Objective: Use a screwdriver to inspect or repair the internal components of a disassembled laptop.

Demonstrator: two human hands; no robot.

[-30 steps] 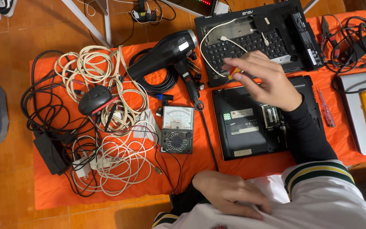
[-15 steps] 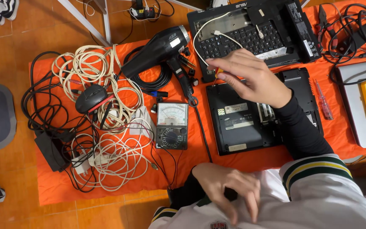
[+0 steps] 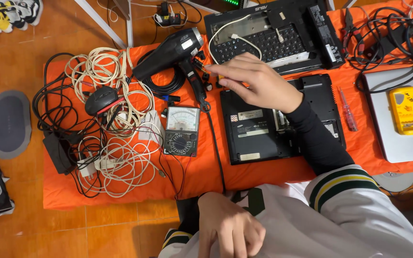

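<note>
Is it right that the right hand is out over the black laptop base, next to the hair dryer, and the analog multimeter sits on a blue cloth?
Not quite: the head view shows the cloth is orange, not blue. The rest holds: the right hand reaches over the black laptop base beside the hair dryer, and the analog multimeter lies on that cloth.

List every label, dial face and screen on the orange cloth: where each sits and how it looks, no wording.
Analog multimeter: centre, left of the black laptop base; pale dial face above a dark round selector.
Laptop base: below the right hand; three pale rectangular stickers.
Yellow device: far right, on the grey laptop; small label patches.
</note>
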